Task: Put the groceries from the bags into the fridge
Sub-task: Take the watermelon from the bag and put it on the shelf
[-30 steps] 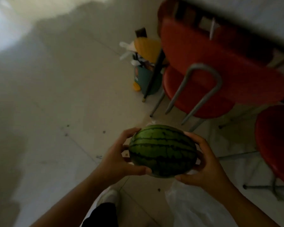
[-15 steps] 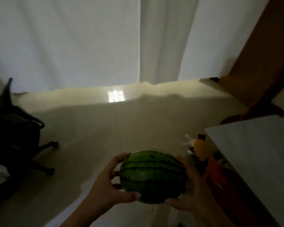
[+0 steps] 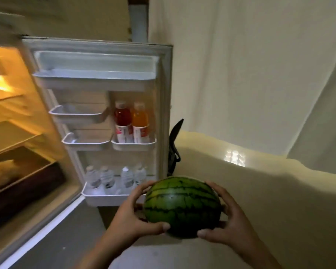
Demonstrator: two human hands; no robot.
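Note:
A small striped green watermelon (image 3: pixel 182 205) is held at lower centre between both hands. My left hand (image 3: pixel 133 216) grips its left side and my right hand (image 3: pixel 230 216) grips its right side, thumbs underneath in front. The fridge (image 3: pixel 14 133) stands open at the left, its lit interior showing glass shelves and a dark drawer at the bottom. The fridge door (image 3: pixel 163 105) is swung wide, just beyond and left of the watermelon.
The door racks hold a red drink bottle (image 3: pixel 122 123) and an orange one (image 3: pixel 140 123), with several water bottles (image 3: pixel 114 177) in the bottom rack. A dark chair (image 3: pixel 175 144) stands behind the door. White curtains (image 3: pixel 250 74) hang at the right above pale floor.
The view has swung left from the table, chairs and curtains to the open fridge. Both hands have kept hold of the watermelon throughout.

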